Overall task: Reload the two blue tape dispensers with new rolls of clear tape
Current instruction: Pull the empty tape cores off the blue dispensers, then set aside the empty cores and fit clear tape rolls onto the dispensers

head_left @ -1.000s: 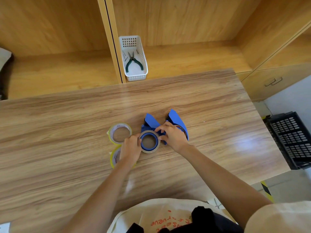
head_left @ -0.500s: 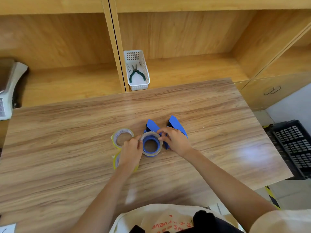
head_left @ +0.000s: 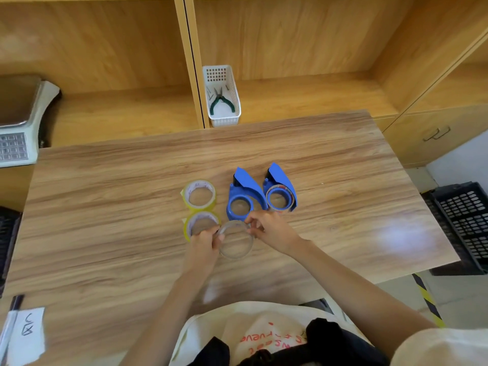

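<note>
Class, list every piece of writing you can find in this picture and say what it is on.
White paper slip at the table's near left corner: handwritten marks, not legible.
Cream shirt: red lettering, upside down, too distorted to quote.
Scale keypad: key labels too blurred.
Upper tape roll: faint inner printing, unreadable.

Table (head_left: 105, 207): smooth wood-grain, slight sheen. Dispensers (head_left: 244, 196): matt blue plastic. Held ring (head_left: 235, 243): clear, glossy. Basket (head_left: 232, 101): white perforated plastic.
</note>
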A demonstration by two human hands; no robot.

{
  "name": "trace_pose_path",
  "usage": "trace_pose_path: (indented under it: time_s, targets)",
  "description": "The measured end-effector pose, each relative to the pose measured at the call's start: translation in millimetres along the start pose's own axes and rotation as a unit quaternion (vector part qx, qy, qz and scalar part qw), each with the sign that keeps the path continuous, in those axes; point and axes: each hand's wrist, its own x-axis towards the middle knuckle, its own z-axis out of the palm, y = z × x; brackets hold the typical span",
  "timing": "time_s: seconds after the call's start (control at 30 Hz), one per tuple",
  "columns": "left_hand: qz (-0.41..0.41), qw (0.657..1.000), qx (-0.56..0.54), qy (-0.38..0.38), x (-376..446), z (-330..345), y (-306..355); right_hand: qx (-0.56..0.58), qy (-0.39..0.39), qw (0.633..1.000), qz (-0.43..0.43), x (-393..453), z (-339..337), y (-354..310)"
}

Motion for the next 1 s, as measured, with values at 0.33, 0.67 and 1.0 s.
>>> trace_pose_path:
  time_s: [0.33, 0.67, 1.0]
  targets:
    - [-0.075, 0.996, -0.023, -0.034, -33, 10, -20, 0.008, -0.069, 0.997, 0.015, -13, 36, 5]
    - [-0.100, 0.990, 0.038, -0.088, -35, 6, -29, 0.001, -0.099, 0.995, 0.030, -7, 52, -5]
    - [-0.053, 0.985, 0.147, -0.078, -25, 5, -31, 0.029, -0.089, 0.995, 0.035, -1, 38, 6]
